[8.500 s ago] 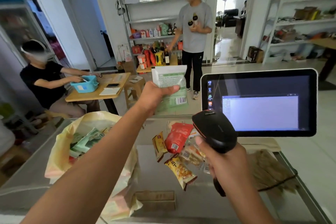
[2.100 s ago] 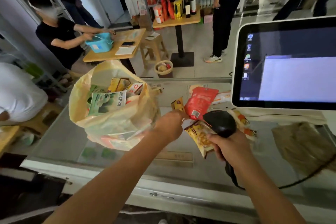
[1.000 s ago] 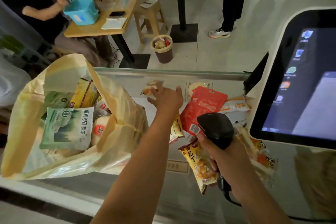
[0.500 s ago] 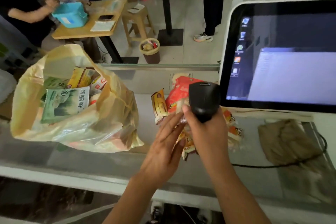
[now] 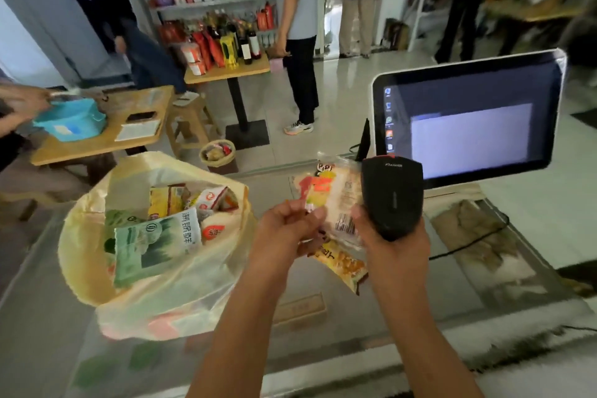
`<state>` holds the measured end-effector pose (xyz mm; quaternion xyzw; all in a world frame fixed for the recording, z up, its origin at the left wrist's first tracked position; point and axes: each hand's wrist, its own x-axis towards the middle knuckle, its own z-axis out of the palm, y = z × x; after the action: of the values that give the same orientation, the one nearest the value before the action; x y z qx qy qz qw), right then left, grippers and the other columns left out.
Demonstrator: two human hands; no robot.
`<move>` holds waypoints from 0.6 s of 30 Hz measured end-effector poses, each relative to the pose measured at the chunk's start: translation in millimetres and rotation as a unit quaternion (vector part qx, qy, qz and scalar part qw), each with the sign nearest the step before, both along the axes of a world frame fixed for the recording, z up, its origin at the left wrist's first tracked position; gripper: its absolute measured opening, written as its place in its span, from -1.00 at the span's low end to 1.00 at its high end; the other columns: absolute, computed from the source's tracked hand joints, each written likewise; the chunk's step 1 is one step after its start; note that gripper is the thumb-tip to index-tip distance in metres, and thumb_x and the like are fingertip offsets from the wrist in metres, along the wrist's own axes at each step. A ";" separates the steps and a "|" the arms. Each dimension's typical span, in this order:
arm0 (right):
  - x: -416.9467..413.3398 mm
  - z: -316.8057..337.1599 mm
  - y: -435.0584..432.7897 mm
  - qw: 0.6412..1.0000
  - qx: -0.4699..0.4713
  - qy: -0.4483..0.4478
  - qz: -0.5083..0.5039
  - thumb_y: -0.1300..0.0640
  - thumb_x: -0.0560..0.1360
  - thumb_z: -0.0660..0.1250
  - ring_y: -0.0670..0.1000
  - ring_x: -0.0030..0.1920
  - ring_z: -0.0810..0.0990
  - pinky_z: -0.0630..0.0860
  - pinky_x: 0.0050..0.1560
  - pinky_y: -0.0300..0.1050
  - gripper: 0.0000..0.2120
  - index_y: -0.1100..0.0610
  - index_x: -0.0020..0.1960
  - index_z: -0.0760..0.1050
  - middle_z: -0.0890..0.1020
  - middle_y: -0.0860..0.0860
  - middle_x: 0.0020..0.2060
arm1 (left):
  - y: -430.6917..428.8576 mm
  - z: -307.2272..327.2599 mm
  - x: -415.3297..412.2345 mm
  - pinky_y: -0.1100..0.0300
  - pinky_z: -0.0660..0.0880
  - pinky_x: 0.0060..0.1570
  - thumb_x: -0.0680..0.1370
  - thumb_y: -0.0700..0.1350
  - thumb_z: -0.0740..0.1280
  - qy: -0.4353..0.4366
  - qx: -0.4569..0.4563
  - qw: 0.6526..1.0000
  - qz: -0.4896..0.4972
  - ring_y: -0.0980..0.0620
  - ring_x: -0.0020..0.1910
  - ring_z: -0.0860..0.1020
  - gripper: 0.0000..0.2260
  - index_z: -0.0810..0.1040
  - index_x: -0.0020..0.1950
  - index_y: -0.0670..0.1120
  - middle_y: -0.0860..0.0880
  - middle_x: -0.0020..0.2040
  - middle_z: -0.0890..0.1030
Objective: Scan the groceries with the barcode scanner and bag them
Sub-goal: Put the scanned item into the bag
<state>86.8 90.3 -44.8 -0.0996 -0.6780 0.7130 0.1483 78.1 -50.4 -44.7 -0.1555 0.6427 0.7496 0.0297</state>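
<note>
The yellow bag [image 5: 155, 268] slumps open on the bench [image 5: 323, 342], at nine o'clock from the left hand [image 5: 287, 233], which pinches the snack packet [image 5: 339, 200] by its edge. It looks light, crinkly and slippery, so it is best held at the seam with the barcode kept flat. At the packet's three o'clock the right hand [image 5: 397, 252] grips the scanner [image 5: 392, 194], nearly touching it.

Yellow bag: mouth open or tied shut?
Open. The yellow bag gapes upward on the counter, and a green packet and other snack packets show inside it.
</note>
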 end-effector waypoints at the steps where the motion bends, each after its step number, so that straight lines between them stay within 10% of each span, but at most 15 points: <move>1: 10.5 0.0 -1.4 1.000 -0.007 0.001 -0.008 0.15 0.35 0.54 -0.19 -0.14 0.66 0.52 -0.26 -0.42 -0.59 0.10 0.16 0.53 0.66 -0.06 -0.11 | -5.8 4.4 -0.9 0.25 0.61 -0.23 0.52 -0.20 0.44 0.016 0.003 1.000 0.011 0.01 -0.21 0.65 -0.78 0.57 0.11 -0.27 -0.23 -0.10 0.67; 7: 69.5 2.1 -15.9 0.995 -0.049 -0.079 0.048 -0.14 0.20 0.58 0.03 -0.52 0.49 0.45 -0.31 -0.06 -0.53 0.24 -0.21 0.55 0.53 0.16 -0.52 | -30.7 34.4 -21.0 0.26 0.61 -0.22 0.59 -0.24 0.35 0.078 0.012 0.997 -0.003 0.01 -0.08 0.71 -0.86 0.60 0.15 -0.14 -0.08 -0.01 0.73; 11: 84.3 25.5 -40.5 0.988 0.002 -0.079 0.131 -0.32 0.04 0.54 0.00 -0.43 0.53 0.50 -0.25 -0.05 -0.52 0.00 -0.24 0.59 0.56 -0.04 -0.51 | -39.2 53.8 -31.0 0.24 0.62 -0.11 0.61 -0.28 0.30 0.111 -0.021 0.994 -0.006 0.03 -0.04 0.69 -0.86 0.59 0.13 -0.15 -0.09 0.01 0.72; 18: 60.7 71.9 -45.6 0.995 0.001 -0.040 0.087 0.06 0.26 0.62 -0.03 -0.42 0.53 0.43 -0.28 -0.11 -0.74 0.05 -0.13 0.62 0.56 -0.07 -0.53 | -56.6 120.1 -49.6 0.19 0.59 0.01 0.61 -0.32 0.29 0.181 -0.102 0.978 0.037 -0.02 0.00 0.62 -0.87 0.57 0.05 -0.12 -0.18 0.07 0.66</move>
<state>147.5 44.6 27.1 -0.0684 -0.6898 0.7183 0.0590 28.6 -106.9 75.5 -0.0433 0.7041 0.6967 -0.1302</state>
